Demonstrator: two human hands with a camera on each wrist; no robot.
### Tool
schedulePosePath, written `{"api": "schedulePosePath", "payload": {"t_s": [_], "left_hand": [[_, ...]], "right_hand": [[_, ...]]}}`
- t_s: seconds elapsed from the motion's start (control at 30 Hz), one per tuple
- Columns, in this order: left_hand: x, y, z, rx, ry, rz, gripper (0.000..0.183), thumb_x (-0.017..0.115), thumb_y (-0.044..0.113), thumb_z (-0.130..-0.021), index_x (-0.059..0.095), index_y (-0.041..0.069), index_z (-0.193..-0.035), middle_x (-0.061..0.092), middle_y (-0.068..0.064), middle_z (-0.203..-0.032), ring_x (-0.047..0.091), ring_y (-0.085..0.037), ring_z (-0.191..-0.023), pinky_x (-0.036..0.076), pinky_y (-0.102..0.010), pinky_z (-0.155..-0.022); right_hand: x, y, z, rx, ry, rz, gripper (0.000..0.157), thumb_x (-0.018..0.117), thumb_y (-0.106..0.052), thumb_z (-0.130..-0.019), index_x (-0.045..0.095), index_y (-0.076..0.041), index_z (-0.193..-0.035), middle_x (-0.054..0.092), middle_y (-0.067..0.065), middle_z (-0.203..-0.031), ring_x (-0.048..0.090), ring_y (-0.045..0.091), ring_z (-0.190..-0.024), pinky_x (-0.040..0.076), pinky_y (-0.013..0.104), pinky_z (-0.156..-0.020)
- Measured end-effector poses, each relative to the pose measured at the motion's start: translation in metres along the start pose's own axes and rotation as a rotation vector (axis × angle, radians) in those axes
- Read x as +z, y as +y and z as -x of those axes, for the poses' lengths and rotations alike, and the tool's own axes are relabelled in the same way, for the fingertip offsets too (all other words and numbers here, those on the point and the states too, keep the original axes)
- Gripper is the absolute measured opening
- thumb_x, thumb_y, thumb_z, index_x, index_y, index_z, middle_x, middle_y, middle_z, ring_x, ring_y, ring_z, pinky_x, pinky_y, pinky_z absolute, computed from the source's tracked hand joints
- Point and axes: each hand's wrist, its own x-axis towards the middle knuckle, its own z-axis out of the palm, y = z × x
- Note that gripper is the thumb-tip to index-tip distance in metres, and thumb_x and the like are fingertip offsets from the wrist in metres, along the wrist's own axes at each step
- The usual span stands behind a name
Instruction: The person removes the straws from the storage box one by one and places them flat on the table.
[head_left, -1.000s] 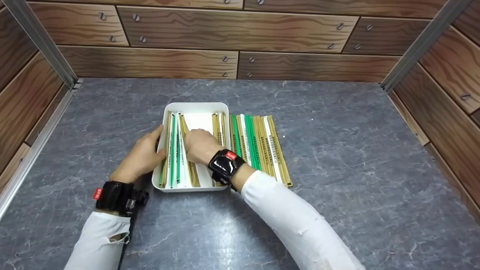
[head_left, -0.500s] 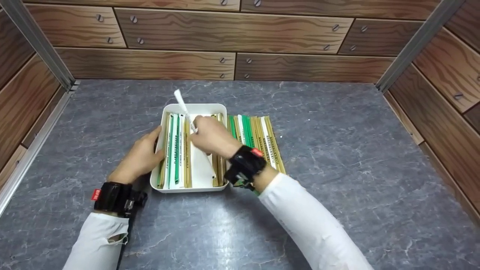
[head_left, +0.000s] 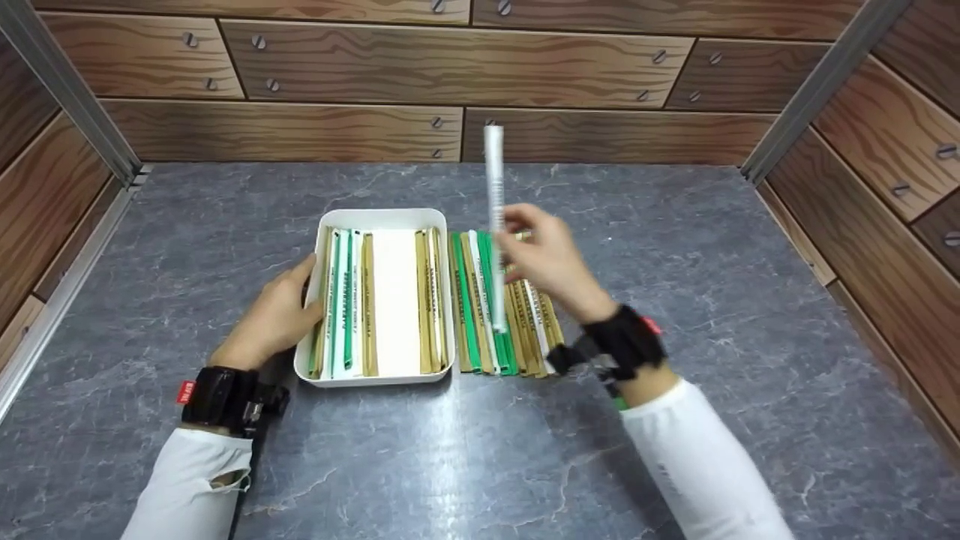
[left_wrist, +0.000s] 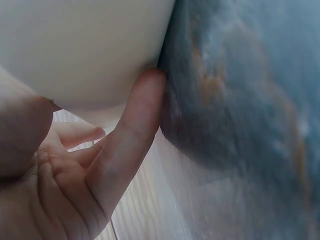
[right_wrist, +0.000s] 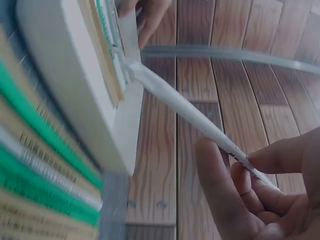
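My right hand [head_left: 544,255] pinches a white wrapped straw [head_left: 494,187] with dark print between thumb and fingers. It holds the straw nearly upright in the head view, above a row of wrapped straws [head_left: 516,337] in green, white and gold-brown. What lies inside the wrapper is hidden. To the left stands a white tray [head_left: 382,219] with one group of wrapped straws [head_left: 347,300] along its left side and a smaller group [head_left: 427,300] along its right. My left hand [head_left: 274,315] touches the tray's left outer wall; the left wrist view shows an extended finger [left_wrist: 142,100] against it.
The grey marbled tabletop [head_left: 712,300] surrounds the tray and row. Wood-patterned panels [head_left: 450,67] close off the back and both sides, with metal corner posts [head_left: 825,90]. The row of straws lies close beside the tray's right wall.
My right hand has lifted the white wrapped straw out of the tray and carried it right, over the row outside. My left hand stays at the tray's left wall.
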Motion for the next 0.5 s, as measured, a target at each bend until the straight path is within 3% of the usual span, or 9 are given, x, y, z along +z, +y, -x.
{"api": "schedulePosePath", "payload": {"t_s": [0.27, 0.5], "left_hand": [[-0.001, 0.001, 0.001, -0.011, -0.004, 0.001, 0.076, 0.054, 0.009, -0.098, 0.017, -0.006, -0.163, 0.028, -0.039, -0.16, 0.028, -0.053, -0.148, 0.022, -0.064, -0.122], [0.0, 0.0, 0.001, -0.013, -0.006, 0.008, 0.076, 0.053, 0.008, -0.098, 0.016, -0.005, -0.163, 0.027, -0.039, -0.16, 0.029, -0.053, -0.148, 0.023, -0.063, -0.123]], "right_hand": [[-0.057, 0.046, 0.007, 0.132, 0.042, 0.061, 0.042, 0.06, -0.004, -0.101, 0.054, 0.008, -0.141, 0.061, 0.019, -0.117, 0.067, 0.021, -0.081, 0.065, 0.037, -0.07], [-0.072, 0.079, 0.007, 0.264, 0.018, 0.117, 0.044, 0.059, -0.003, -0.099, 0.054, 0.011, -0.141, 0.061, 0.017, -0.109, 0.067, 0.017, -0.073, 0.065, 0.039, -0.068]]}}
